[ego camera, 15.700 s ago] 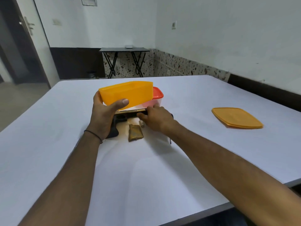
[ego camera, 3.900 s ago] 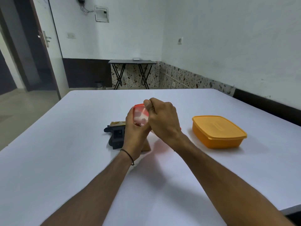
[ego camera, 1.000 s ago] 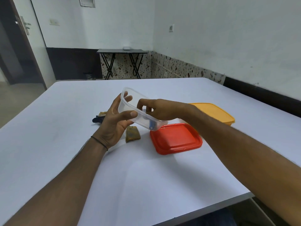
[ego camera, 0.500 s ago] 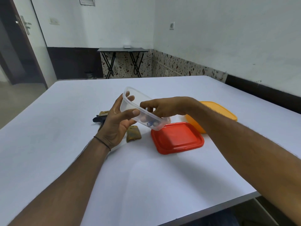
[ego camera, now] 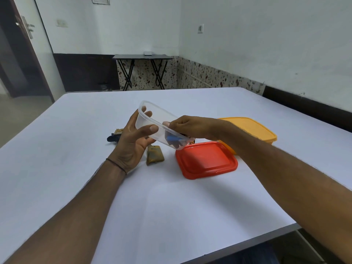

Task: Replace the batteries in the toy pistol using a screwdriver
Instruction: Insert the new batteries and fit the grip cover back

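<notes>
Aloft, clear tub (ego camera: 162, 119), left hand (ego camera: 131, 143) gripping, right hand (ego camera: 192, 126) at rim

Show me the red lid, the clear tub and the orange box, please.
red lid (ego camera: 206, 160): head view, middle of its flat top.
clear tub (ego camera: 161, 139): head view, on its near side wall.
orange box (ego camera: 253, 128): head view, top of its closed lid.

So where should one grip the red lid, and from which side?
Pinch the red lid by its raised rim at the near edge, coming from the front. It lies flat on the table, so only the rim gives hold, and the orange box crowds its far side.
</notes>
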